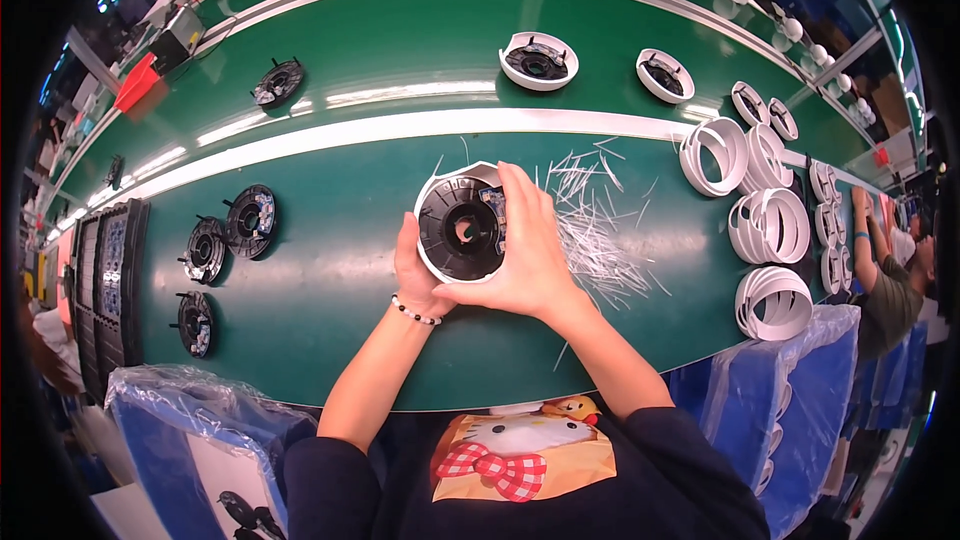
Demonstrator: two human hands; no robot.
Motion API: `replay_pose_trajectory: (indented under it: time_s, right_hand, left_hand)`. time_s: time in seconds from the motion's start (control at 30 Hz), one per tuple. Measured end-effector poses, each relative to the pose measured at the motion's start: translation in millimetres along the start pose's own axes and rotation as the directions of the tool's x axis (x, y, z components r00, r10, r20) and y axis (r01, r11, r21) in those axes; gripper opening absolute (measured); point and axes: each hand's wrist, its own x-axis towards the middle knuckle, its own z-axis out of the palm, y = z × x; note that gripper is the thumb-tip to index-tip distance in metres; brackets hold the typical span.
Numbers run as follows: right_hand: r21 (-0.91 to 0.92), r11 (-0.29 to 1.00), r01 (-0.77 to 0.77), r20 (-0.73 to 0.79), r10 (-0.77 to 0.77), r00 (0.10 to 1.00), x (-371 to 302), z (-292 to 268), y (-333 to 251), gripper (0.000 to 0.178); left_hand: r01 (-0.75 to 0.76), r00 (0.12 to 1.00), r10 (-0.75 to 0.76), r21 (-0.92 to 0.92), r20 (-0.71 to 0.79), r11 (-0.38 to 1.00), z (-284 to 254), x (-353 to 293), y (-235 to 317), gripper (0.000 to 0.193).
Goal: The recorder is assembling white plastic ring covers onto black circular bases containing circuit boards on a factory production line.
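Above the middle of the green table I hold a round white housing [428, 258] with a black disc-shaped part [452, 232] seated in it. A small circuit board [492, 202] shows on the disc near my right fingers. My left hand [412, 268] is wrapped round the housing's left and lower side, a beaded bracelet at its wrist. Across the right side lies my right hand [530, 240], its thumb along the lower rim and its fingers over the far edge. Just right of it, thin white strips [595, 240] are scattered on the table.
Several black disc parts [250, 221] lie at left, beside a black tray [105, 280]. Stacked white rings [772, 303] stand at right. Behind a pale rail, the far green surface bears white housings with black parts [538, 62]. Plastic-lined blue bins [200, 415] flank me.
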Motion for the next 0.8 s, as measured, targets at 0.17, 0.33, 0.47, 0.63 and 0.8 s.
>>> replay_pose_trajectory:
  time_s: [0.17,0.33,0.47,0.63,0.8]
  right_hand:
    - [0.012,1.0,-0.009,-0.213,0.011,0.977,-11,23,1,0.114]
    - [0.135,0.991,-0.013,-0.29,0.052,0.955,-15,28,13,0.113]
    - [0.162,0.981,0.105,-0.384,-0.035,0.923,-19,12,32,0.105]
    - [-0.395,0.914,-0.097,-0.529,-0.14,0.837,-26,-84,118,0.065]
    - [-0.593,0.74,-0.316,-0.486,-0.016,0.874,-29,-140,206,0.054]
  left_hand:
    - [-0.087,0.995,0.087,0.012,0.048,0.996,9,1,-2,0.061]
    - [-0.16,0.983,0.148,-0.112,-0.11,0.981,15,11,-9,0.048]
    - [0.047,0.958,-0.066,-0.074,-0.277,0.996,14,53,20,0.042]
    - [-0.009,0.904,0.119,0.261,-0.41,0.965,-25,136,64,0.044]
    - [-0.091,0.919,0.192,0.289,-0.344,0.953,-77,207,108,0.04]
